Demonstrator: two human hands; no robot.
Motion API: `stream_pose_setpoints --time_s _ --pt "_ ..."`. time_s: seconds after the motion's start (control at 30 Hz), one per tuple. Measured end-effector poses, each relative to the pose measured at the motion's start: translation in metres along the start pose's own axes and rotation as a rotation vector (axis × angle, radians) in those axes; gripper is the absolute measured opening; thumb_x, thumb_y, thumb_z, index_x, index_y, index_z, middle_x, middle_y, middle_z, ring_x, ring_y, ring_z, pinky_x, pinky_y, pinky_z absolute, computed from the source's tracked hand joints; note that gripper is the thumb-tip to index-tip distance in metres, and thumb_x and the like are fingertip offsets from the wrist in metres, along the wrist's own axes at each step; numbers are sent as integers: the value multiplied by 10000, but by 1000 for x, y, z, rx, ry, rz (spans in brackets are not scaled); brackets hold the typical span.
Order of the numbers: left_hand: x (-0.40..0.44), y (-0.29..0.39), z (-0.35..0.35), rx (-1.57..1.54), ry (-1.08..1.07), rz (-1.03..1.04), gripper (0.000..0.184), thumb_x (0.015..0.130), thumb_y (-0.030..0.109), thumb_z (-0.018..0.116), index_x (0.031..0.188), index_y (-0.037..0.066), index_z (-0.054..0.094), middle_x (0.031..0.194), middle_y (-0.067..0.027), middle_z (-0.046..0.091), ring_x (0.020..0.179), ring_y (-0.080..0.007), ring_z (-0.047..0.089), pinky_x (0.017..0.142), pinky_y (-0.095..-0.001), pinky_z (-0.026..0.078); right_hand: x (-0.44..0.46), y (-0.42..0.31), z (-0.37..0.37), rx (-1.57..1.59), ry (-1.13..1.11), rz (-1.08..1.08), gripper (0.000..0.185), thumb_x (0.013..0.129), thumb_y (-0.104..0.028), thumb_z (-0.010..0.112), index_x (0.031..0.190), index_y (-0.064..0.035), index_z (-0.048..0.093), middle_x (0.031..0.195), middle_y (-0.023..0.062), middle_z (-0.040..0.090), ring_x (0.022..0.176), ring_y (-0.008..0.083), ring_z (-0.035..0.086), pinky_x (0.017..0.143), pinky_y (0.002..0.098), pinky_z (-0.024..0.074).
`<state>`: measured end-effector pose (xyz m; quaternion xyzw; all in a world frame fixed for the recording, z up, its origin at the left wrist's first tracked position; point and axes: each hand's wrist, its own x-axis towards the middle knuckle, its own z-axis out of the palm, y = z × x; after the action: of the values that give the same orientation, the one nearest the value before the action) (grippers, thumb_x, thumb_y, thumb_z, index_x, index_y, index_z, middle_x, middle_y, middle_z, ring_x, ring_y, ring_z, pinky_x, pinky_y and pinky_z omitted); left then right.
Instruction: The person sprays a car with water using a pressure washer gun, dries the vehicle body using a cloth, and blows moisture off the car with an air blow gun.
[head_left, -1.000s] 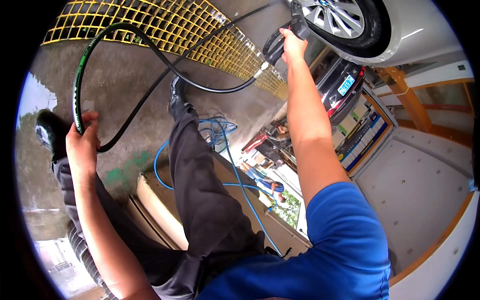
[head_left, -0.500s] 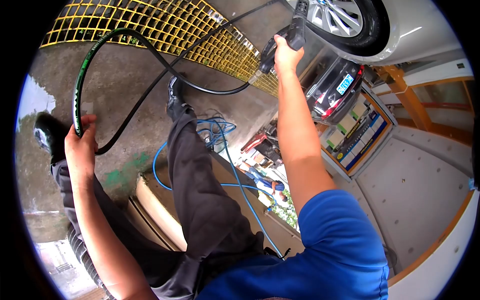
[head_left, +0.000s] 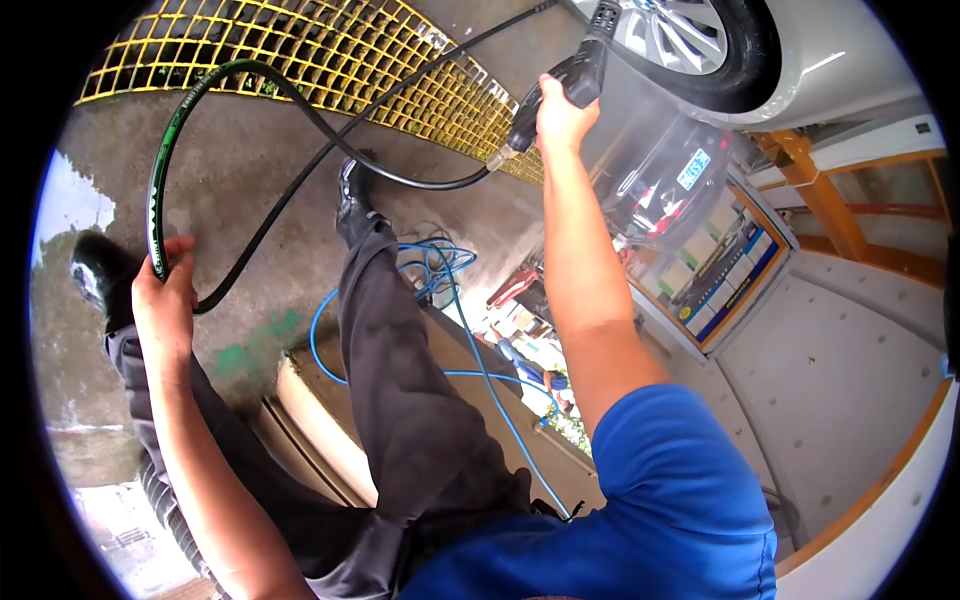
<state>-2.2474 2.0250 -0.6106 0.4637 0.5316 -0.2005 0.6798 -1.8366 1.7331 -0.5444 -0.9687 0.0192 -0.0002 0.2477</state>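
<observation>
My right hand (head_left: 566, 122) is wrapped around the grip of a black pressure washer gun (head_left: 587, 68). Its barrel points up toward the silver wheel (head_left: 672, 35) of a pale car. A black hose (head_left: 450, 185) joins the gun's grip end at a metal fitting (head_left: 500, 157). On the left, my left hand (head_left: 165, 300) is closed around a looped stretch of this hose, which has green and white markings. Mist hangs beside the gun and blurs the dark car behind it.
Yellow floor grating (head_left: 330, 60) crosses the wet concrete floor. A blue hose (head_left: 480, 375) lies tangled beyond my leg. A dark car (head_left: 660, 185) with a blue plate stands behind the gun. Farther back, a person (head_left: 555, 380) in blue is partly visible.
Mist now veils the dark car, which was clear before. The gun and my right hand have shifted slightly left, and the open loop at its grip no longer shows. My left hand stays on the hose.
</observation>
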Motion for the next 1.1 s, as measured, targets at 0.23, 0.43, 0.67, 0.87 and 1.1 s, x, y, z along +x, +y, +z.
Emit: stream_pose_setpoints --time_s 0.23,0.43,0.67,0.87,1.1 --pt "2 -6 0 -6 -24 15 162 906 106 570 1031 41 650 606 61 456 508 -32 396 462 -217 312 -25 8 -9 -57 36 -126 322 728 -34 737 994 -28 556 793 17 597 690 134 566 653 302 477" --pt "5 -9 -5 45 -22 17 186 902 116 579 1056 46 657 642 61 475 532 -32 400 485 -214 317 -35 23 -21 38 161 -195 203 731 -19 735 879 -14 596 764 13 601 656 126 569 607 298 473" --pt "8 -13 -4 68 -37 2 219 913 129 581 1095 28 648 668 56 481 552 -39 412 500 -220 327 -35 21 -38 38 183 -192 208 732 -25 738 888 -18 601 778 14 607 672 131 575 620 291 474" --pt "9 -9 -1 110 -30 -3 219 915 134 581 1097 32 650 672 54 482 566 -42 419 520 -216 337 -46 10 -44 60 193 -161 220 731 -36 742 900 -6 604 789 11 607 704 136 580 662 297 478" --pt "12 -12 3 86 9 14 195 908 134 575 1060 49 665 657 47 490 555 -44 417 503 -218 338 -52 11 -52 190 247 -138 269 723 -32 750 942 -3 597 850 21 614 754 144 585 697 299 481"
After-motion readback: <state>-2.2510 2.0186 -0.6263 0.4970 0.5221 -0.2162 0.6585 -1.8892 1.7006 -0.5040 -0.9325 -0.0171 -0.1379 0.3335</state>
